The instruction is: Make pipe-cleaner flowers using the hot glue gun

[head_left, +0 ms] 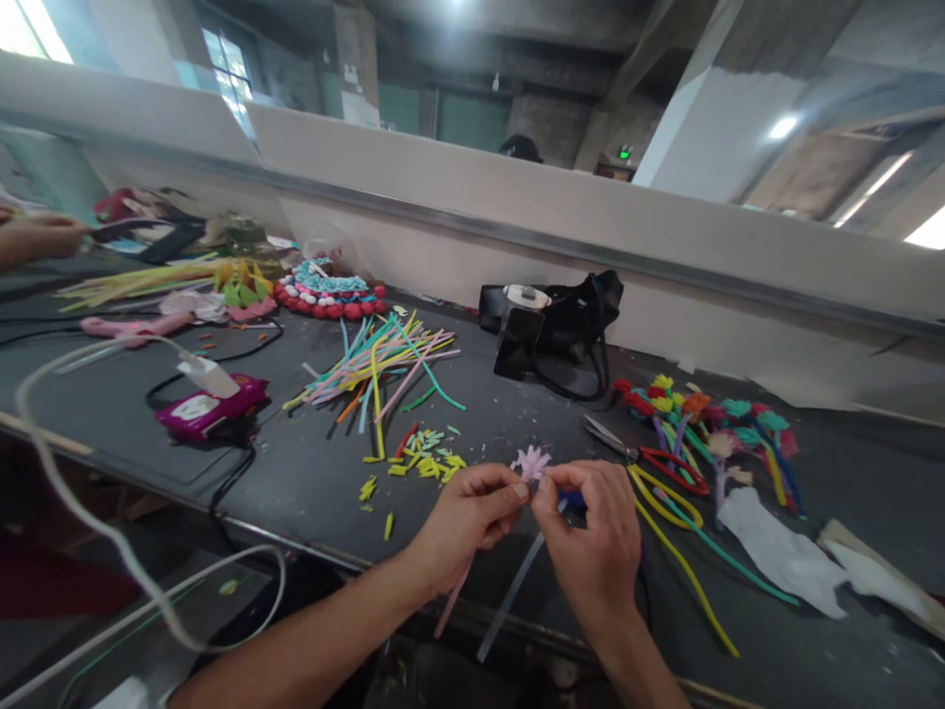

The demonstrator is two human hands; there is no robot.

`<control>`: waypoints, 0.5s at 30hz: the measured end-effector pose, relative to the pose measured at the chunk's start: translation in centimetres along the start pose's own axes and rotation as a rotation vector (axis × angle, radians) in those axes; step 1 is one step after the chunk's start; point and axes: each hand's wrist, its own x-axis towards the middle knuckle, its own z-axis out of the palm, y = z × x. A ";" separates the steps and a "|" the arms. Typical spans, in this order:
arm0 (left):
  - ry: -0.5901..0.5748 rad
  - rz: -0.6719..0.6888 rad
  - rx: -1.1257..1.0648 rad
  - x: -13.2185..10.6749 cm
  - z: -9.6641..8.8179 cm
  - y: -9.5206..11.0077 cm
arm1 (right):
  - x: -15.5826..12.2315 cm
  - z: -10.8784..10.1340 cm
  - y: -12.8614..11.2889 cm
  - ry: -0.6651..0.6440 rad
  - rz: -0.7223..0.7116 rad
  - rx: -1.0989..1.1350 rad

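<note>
My left hand (472,517) and my right hand (591,537) meet over the front edge of a dark grey worktable (295,473). Both pinch a small pale pink pipe-cleaner flower (531,461) between thumb and fingers. A pink stem (452,596) hangs down from under my left hand. A blue piece (572,499) shows at my right fingertips, and a clear stick (509,596) slants down below both hands. Red-handled scissors (654,455) lie just right of my right hand.
A loose pile of coloured pipe cleaners (380,364) and yellow cut bits (420,463) lie left of centre. Finished flowers (709,418) lie at the right beside white paper (775,551). A black bag (553,325), a pink glue gun (203,404) and another person's hand (36,236) are also in view.
</note>
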 end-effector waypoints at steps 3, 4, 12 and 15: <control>-0.002 0.004 0.013 0.1 -0.1 -0.1 | 0.0 0.0 0.0 -0.004 0.000 0.002; -0.003 0.007 0.019 0.1 -0.1 -0.1 | 0.0 0.0 0.1 -0.004 0.000 0.003; -0.002 0.020 0.037 0.3 -0.3 -0.3 | 0.2 -0.1 0.2 -0.022 0.002 0.009; -0.008 0.018 0.032 0.4 -0.4 -0.3 | 0.3 -0.3 0.3 -0.032 -0.006 0.022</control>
